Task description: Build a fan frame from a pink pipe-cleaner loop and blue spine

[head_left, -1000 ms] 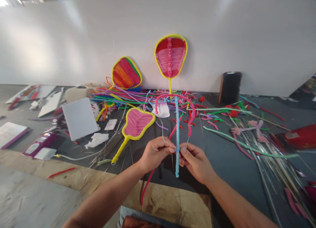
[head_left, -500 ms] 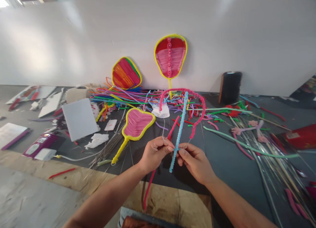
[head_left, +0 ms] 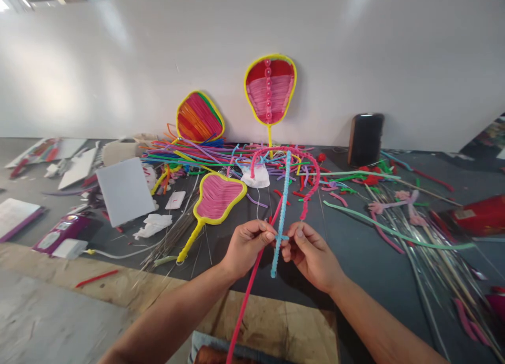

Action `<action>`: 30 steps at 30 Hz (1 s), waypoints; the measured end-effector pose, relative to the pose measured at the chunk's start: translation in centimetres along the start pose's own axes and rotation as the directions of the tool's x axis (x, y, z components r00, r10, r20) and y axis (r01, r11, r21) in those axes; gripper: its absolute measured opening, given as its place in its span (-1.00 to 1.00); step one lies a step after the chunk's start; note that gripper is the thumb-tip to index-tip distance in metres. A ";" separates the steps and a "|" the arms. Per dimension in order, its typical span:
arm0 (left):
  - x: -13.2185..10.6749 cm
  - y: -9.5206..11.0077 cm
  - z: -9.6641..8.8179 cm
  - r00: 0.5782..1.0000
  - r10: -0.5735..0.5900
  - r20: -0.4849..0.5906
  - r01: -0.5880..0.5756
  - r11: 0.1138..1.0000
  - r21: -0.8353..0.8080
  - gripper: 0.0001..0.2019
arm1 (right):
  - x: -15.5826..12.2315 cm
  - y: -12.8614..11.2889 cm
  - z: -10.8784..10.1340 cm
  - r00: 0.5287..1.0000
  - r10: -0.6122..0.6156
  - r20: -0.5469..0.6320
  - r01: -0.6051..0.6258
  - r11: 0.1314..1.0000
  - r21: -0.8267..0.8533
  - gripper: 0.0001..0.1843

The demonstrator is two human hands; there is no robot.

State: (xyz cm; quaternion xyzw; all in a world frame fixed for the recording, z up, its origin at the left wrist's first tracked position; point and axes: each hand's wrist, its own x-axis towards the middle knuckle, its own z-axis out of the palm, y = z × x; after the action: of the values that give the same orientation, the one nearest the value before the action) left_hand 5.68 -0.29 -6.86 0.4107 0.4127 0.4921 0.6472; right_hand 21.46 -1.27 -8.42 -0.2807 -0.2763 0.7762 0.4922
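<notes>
Between my hands stands a light-blue wrapped pipe-cleaner rod (head_left: 281,216), slightly tilted, with a short blue crosspiece low on it. My left hand (head_left: 250,248) is closed in a pinch on the left side of this crossing. A pink wrapped wire arch (head_left: 316,169) curves over the rod's upper end, with thin bare wire running down from its ends. My right hand (head_left: 317,259) is closed, thumb and forefinger pinching the wire below the arch's right end. A long pink pipe cleaner (head_left: 246,295) passes behind my left fingers and hangs towards my lap.
A yellow-rimmed pink fan (head_left: 219,195) lies left of my hands. Two more fans, one red and pink (head_left: 270,88), one orange (head_left: 200,117), lean on the white wall. A phone (head_left: 365,140) stands at the back. Colourful pipe cleaners (head_left: 197,156) and metal wires (head_left: 426,259) litter the dark table.
My right hand has shifted slightly away from the rod, its pinch now higher by the arch's right wire. The arch has moved a little left, and the pink pipe cleaner hangs lower.
</notes>
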 end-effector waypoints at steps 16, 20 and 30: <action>-0.1 -0.2 -0.2 1.000 0.002 -0.011 -0.002 0.999 -0.042 -0.80 | 0.3 -0.1 0.0 1.000 0.016 -0.003 -0.015 0.997 0.081 -0.82; -0.2 0.0 0.1 1.000 -0.009 -0.001 0.009 0.998 -0.068 -0.81 | 0.2 -0.2 0.1 1.000 0.010 0.016 -0.012 0.996 0.090 -0.82; -0.3 -0.4 0.1 1.000 0.012 0.016 -0.011 0.997 -0.081 -0.84 | 0.1 0.2 0.2 1.000 0.028 -0.004 -0.028 0.998 0.061 -0.84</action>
State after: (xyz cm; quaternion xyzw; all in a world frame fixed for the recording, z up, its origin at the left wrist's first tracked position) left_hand 5.78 -0.64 -7.14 0.3904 0.3846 0.5087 0.6640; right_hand 21.17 -1.32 -8.43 -0.2713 -0.2476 0.7904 0.4902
